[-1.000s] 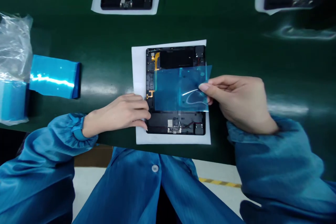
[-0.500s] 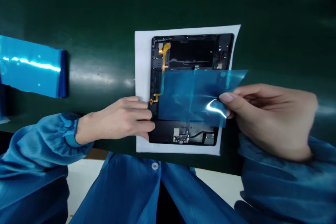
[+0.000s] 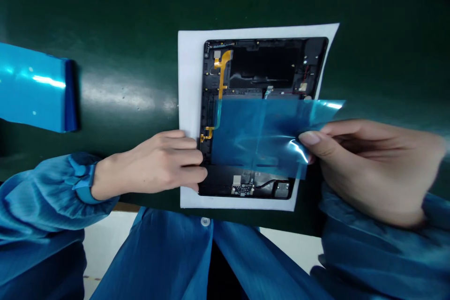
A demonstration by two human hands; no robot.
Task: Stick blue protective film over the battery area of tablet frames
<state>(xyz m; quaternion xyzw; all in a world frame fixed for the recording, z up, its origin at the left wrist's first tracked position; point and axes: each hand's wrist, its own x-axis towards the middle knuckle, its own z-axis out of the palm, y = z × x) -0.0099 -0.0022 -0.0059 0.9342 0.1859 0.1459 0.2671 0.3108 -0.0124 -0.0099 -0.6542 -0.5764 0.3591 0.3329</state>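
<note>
An opened black tablet housing (image 3: 263, 65), with an orange flex cable (image 3: 221, 79) along its left side, lies on a white sheet (image 3: 190, 84). Over its lower middle spreads a translucent blue film (image 3: 256, 133). My right hand (image 3: 372, 164) pinches the film's right edge between thumb and fingers, and the film bends there. My left hand (image 3: 158, 161) rests at the housing's lower left edge, its fingers curled against the rim and gripping it.
A stack of shiny blue films (image 3: 31, 89) lies at the far left of the dark green table (image 3: 126, 23). The table's front edge runs just below the white sheet.
The view has come slightly closer to the housing. The film's upper right corner reaches a little farther right, with my right hand still pinching it. My left hand keeps its place at the rim.
</note>
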